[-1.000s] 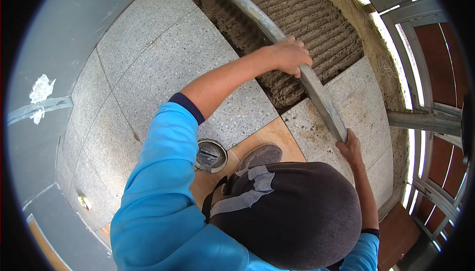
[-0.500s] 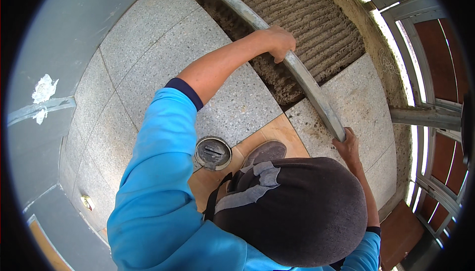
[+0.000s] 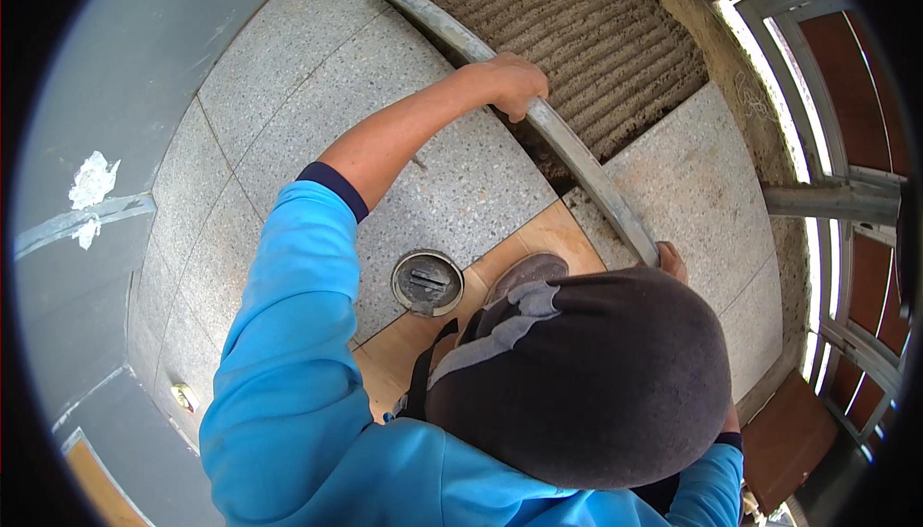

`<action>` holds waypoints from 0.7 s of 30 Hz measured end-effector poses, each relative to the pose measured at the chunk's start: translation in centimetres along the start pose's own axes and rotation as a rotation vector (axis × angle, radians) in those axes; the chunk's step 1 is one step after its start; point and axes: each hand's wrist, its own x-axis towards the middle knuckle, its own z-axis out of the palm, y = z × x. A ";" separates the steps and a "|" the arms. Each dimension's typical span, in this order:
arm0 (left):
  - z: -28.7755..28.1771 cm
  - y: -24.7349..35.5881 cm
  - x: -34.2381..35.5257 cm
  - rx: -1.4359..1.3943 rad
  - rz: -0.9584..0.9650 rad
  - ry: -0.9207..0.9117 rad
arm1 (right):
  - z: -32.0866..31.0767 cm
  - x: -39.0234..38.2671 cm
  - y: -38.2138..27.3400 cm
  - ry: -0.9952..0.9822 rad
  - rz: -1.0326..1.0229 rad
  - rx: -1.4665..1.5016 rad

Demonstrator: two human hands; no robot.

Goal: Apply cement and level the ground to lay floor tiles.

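Observation:
A long grey metal straightedge (image 3: 596,181) lies slantwise from the far left toward my right, beside a bed of mortar combed into ridges (image 3: 577,37). My left hand (image 3: 519,85) is closed over the bar near its middle, fingers wrapped round the far side. At the bar's near end my right hand (image 3: 671,263) grips it; the dark cap (image 3: 586,383) hides most of that hand and its forearm. Along its left side the bar runs close to the edge of the speckled grey tiles (image 3: 385,75). Its near part crosses another speckled tile (image 3: 707,171) on the right.
A round dark trowel-like tub or lid (image 3: 427,283) sits on the tiles left of a shoe (image 3: 529,272). Orange tile (image 3: 385,373) shows beneath. A grey wall (image 3: 115,104) stands left; metal framing (image 3: 832,198) with reddish panels lies right. A small yellowish object (image 3: 185,396) rests near the wall.
Both hands have shifted the straightedge leftward over the mortar, toward the left tiles' edge. More ridges show to its right. The cap now covers more of my right hand.

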 end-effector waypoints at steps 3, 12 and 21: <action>1.2 -0.3 -0.1 -0.006 0.019 0.077 | -0.1 -0.5 -0.2 0.014 0.033 0.005; -5.8 0.5 6.5 0.071 0.103 0.248 | -4.1 4.4 6.1 0.149 -0.050 -0.071; -9.2 -1.4 22.2 0.106 0.072 0.358 | -10.4 14.1 12.7 0.159 0.048 -0.050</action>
